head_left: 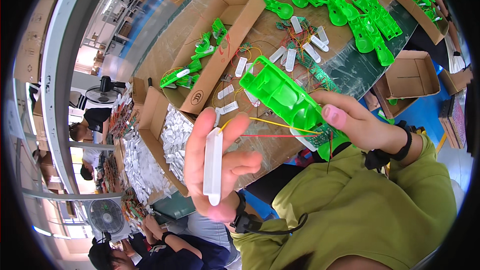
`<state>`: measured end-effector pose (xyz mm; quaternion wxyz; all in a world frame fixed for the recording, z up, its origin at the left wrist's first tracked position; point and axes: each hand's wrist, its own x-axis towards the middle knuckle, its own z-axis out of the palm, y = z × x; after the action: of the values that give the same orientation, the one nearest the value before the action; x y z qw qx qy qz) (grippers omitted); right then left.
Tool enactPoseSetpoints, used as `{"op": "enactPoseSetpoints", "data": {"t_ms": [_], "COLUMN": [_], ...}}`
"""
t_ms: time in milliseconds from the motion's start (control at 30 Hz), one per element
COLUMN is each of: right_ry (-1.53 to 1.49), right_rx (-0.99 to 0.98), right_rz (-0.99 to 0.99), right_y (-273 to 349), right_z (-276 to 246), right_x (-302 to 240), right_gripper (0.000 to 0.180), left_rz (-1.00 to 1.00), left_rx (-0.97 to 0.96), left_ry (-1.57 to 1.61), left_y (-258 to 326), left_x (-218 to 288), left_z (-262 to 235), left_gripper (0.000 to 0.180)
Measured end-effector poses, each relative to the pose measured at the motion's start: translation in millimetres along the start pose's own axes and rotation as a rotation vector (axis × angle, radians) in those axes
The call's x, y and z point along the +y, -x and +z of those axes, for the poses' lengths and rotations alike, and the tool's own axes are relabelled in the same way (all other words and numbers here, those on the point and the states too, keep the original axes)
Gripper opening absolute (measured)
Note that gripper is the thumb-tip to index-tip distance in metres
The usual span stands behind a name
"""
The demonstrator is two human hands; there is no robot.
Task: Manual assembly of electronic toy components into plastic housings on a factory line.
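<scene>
Right now I have my left hand (216, 167) curled loosely around a white plastic strip (213, 165), which lies across my palm with my thumb folded in against its side to pin it there. Its long axis runs nearly up and down in the view, one rounded end low near my wrist and the other up by my fingers. I hold it flat and exposed like this, I judge, so the yellow wire (272, 123) and the red wire (280, 135) running off toward my other hand stay taut and untangled.

My right hand (357, 125) grips a green plastic shell (282, 97), thumb on top near its lower end and fingers wrapped underneath. The shell points up and to the left, away from me, its long axis slanting from my right hand toward the cardboard box (235, 45) on the table. Its open, hollow side faces up, so I can see into the compartments. A small green circuit board (320, 137) sits at the end nearest my hand, where the wires meet it.

Both pieces are held above the near edge of the table (280, 35), well clear of the pile of green shells (350, 5) farther back and the loose white strips (300, 50) scattered between them.
</scene>
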<state>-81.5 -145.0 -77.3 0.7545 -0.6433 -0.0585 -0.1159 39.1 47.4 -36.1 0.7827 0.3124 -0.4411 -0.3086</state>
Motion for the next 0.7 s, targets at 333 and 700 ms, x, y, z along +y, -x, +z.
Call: {"op": "enactPoseSetpoints", "data": {"t_ms": [333, 700], "right_ry": [0.179, 0.317], "right_rx": [-0.104, -0.274], "right_rz": [-0.156, -0.184], "right_y": [2, -3], "right_z": [7, 23], "right_x": [9, 27], "right_gripper": [0.037, 0.046], "left_rz": [-0.34, 0.303], "left_rx": [0.143, 0.943], "left_ry": [-0.639, -1.349], "left_y": [0, 7], "left_x": [-6, -39], "left_z": [8, 19], "left_gripper": [0.031, 0.037]}}
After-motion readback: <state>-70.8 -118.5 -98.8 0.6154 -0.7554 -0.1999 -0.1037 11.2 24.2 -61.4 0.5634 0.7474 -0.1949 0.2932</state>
